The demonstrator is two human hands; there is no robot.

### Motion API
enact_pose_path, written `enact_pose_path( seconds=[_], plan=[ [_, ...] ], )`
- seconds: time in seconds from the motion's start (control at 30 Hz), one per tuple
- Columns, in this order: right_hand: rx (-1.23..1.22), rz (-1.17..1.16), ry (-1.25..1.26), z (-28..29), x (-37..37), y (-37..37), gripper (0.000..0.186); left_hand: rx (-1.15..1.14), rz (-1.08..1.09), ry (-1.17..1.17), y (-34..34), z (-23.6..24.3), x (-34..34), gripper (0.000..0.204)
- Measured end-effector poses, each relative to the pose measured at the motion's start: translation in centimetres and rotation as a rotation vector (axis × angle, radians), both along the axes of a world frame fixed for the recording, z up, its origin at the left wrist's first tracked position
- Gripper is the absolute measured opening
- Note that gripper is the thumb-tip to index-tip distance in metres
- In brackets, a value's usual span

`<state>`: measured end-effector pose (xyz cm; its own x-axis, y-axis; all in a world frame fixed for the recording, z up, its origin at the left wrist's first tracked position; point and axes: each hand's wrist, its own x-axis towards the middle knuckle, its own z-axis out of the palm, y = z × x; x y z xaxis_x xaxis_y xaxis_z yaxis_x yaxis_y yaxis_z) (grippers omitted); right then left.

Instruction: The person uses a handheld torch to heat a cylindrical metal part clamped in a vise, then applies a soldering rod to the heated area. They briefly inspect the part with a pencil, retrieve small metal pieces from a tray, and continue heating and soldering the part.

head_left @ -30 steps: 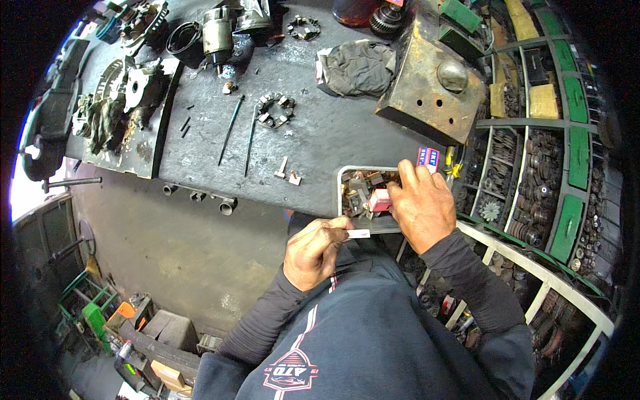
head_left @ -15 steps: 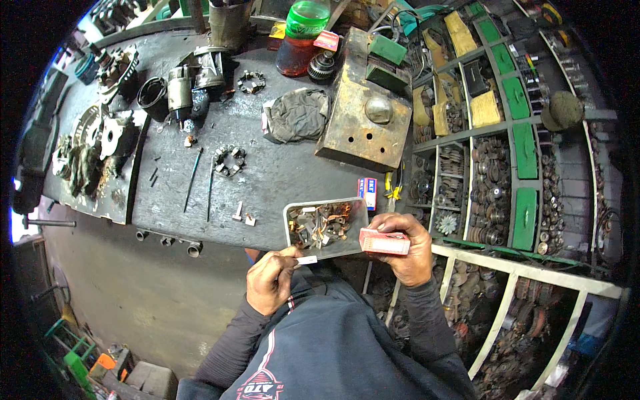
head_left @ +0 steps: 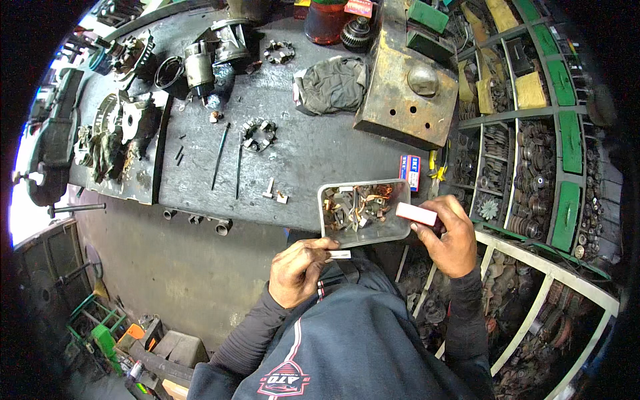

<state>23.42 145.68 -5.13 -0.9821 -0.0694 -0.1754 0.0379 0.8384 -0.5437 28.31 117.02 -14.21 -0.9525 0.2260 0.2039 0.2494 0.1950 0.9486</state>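
Note:
A small red-and-white cardboard box (head_left: 417,214) is gripped between the fingers and thumb of my right hand (head_left: 457,241), its pale side facing up. It is at the right rim of a clear plastic container (head_left: 377,235), which holds loose metal bits and copper-coloured strands (head_left: 360,207). By the container's near left corner, my left hand (head_left: 296,272) is closed in a pinch on a small flat white piece (head_left: 340,255); what exactly it is cannot be made out. Both hands are just off the bench's front edge.
On the dark bench (head_left: 200,150) lie a ring-shaped part (head_left: 259,135), thin rods (head_left: 221,157) and a grey cloth (head_left: 331,85). A blue-and-red box (head_left: 409,172) stands beyond the container, near a rusty metal block (head_left: 407,93). Shelves of parts (head_left: 533,160) line the right.
The small box in my right hand has turned, its pale side now up instead of its red top. My left hand keeps its pinch. The whole view has shifted.

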Motion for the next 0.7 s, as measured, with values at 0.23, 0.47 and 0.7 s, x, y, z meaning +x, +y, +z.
enact_pose_path(
  seconds=[0.23, 0.47, 0.7],
  plan=[
    [0.038, 0.098, -0.048, 0.2, -2.0, -0.7, 0.033, -0.018, 0.026, -0.013, -0.3, 0.5, 0.2, 0.025],
    [0.156, 0.087, -0.132, 0.3, -3.4, -1.0, 0.038, -0.007, 0.063, -0.064, 0.0, 0.4, 0.3, 0.02],
    [0.129, 0.047, -0.019, 0.3, -3.4, -2.4, 0.039, 0.007, 0.089, -0.07, 0.4, 0.3, 0.3, 0.025]
  ],
)
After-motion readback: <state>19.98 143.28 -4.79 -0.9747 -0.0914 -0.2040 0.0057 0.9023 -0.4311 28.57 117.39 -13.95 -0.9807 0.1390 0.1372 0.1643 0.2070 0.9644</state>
